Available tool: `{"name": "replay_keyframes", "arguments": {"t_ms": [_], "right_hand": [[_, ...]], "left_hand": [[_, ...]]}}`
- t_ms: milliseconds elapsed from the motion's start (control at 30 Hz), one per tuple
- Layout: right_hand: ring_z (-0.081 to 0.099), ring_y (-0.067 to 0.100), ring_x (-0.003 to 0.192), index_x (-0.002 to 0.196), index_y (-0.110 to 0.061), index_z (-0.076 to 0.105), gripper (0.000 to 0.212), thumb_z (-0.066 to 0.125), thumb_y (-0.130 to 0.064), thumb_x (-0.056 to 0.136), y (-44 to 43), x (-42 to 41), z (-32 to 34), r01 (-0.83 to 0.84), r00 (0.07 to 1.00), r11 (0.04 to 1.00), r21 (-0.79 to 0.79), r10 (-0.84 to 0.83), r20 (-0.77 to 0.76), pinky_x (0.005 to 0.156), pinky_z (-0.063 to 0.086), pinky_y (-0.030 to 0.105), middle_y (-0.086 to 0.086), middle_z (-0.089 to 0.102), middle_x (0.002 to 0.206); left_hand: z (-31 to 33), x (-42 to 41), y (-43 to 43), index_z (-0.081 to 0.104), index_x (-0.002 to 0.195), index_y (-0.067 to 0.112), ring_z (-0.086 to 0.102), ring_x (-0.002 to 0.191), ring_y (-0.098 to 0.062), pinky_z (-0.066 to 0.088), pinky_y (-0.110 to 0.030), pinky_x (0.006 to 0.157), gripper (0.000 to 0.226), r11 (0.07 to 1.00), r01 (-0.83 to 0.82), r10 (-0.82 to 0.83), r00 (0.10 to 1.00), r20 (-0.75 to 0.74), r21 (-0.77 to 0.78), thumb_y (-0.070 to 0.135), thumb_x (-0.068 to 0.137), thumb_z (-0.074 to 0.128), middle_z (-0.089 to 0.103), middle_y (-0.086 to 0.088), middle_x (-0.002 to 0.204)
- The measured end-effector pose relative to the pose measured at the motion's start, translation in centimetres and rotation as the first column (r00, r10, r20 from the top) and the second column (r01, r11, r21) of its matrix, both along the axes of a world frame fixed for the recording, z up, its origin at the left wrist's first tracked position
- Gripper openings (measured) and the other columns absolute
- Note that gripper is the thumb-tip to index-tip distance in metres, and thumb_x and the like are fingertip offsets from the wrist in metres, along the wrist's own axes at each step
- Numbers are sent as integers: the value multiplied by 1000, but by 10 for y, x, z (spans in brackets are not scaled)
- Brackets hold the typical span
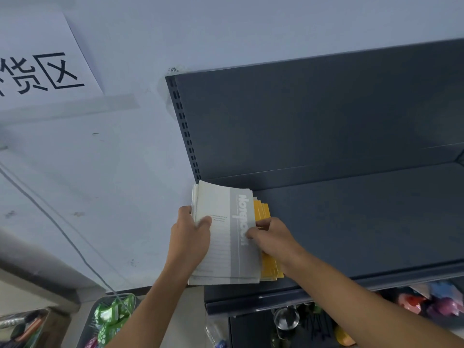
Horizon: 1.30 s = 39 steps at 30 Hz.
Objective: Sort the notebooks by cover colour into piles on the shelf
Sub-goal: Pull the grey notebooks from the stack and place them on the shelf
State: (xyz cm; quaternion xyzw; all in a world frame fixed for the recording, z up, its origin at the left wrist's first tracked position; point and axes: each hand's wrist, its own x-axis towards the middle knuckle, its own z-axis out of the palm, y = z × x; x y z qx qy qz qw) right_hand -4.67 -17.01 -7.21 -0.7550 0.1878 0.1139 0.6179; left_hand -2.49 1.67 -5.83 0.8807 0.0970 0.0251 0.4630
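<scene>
At the left end of the dark grey metal shelf (351, 222), the left grip (190, 237) clasps the left edge of the pale grey paper notebooks (221, 259), thumb on the top cover. The right grip (272, 239) pinches their right edge, beside the yellow paper notebooks (262, 209) fanned out beneath.

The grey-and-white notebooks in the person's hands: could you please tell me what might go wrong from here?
The grey-and-white paper notebooks overhang the left end of the dark grey metal shelf, so they may drop if the left hand loosens. The yellow paper notebooks alongside are fanned unevenly; the right hand might drag some along, mixing colours.
</scene>
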Motion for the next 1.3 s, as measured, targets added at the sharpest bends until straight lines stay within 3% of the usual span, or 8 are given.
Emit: {"name": "replay_keyframes", "arguments": {"t_ms": [133, 200, 333, 500, 633, 800, 933, 1300], "right_hand": [[61, 5, 93, 123, -23, 40, 46, 69, -30, 88, -13, -3, 3, 36, 999, 999, 15, -37, 34, 71, 49, 24, -7, 63, 105], [63, 7, 92, 115, -19, 48, 35, 68, -31, 89, -25, -6, 3, 59, 997, 995, -81, -54, 56, 75, 53, 27, -6, 64, 103], [59, 3, 63, 90, -19, 55, 14, 64, -30, 87, -58, -18, 7, 75, 994, 956, -284, -50, 93, 47, 43, 13, -5, 62, 78], [65, 10, 79, 98, -19, 59, 19, 67, -31, 85, -109, -36, 16, 145, 989, 889, -433, -122, 81, 58, 48, 24, -3, 69, 90], [58, 4, 80, 102, -20, 57, 25, 70, -32, 85, -153, -52, 23, 181, 983, 826, -533, -157, 90, 59, 43, 21, -6, 65, 95], [62, 24, 95, 117, -13, 55, 39, 65, -37, 88, -219, -83, 27, 226, 970, 735, -639, -233, 75, 74, 49, 33, 2, 64, 108], [62, 26, 89, 111, -12, 53, 35, 62, -34, 86, -280, -114, 31, 265, 958, 695, -668, -270, 99, 75, 53, 37, 4, 65, 102], [56, 22, 74, 102, -11, 51, 29, 60, -35, 89, -469, -209, 22, 377, 908, 632, -677, -395, 136, 63, 47, 35, 2, 59, 86]], "left_hand": [[2, 8, -11, 43, 132, 24, 61, 86, -5, 46, -23, 57, 32, 993, 92, -92, 996, 5, -67, 31, 101, 51, 61, 10, 108], [0, 13, -24, 45, 131, 23, 60, 87, -5, 45, -24, 58, 31, 988, 148, -148, 989, 9, -42, 32, 102, 49, 62, 8, 110], [-5, 20, -58, 51, 123, 19, 55, 75, -5, 38, -19, 52, 26, 938, 274, -285, 958, 21, 212, 34, 101, 48, 60, 8, 99], [-11, 19, -109, 53, 123, 14, 54, 79, -9, 47, -24, 61, 36, 861, 359, -390, 921, 14, 360, 41, 99, 51, 60, 1, 108], [-5, 16, -159, 51, 124, 6, 56, 96, -24, 38, -30, 73, 42, 819, 415, -467, 883, 41, 395, 37, 97, 56, 62, -12, 117], [9, -4, -238, 50, 116, 8, 60, 93, -28, 38, -33, 72, 35, 741, 491, -577, 814, 61, 459, 37, 97, 56, 63, -11, 109], [18, -25, -309, 42, 100, 14, 47, 76, -20, 37, -33, 65, 25, 710, 535, -619, 784, 44, 457, 35, 97, 55, 51, -2, 92], [17, -98, -518, 46, 101, 15, 53, 79, -22, 41, -34, 66, 27, 627, 610, -710, 704, 32, 485, 39, 95, 58, 57, -3, 96]]}}
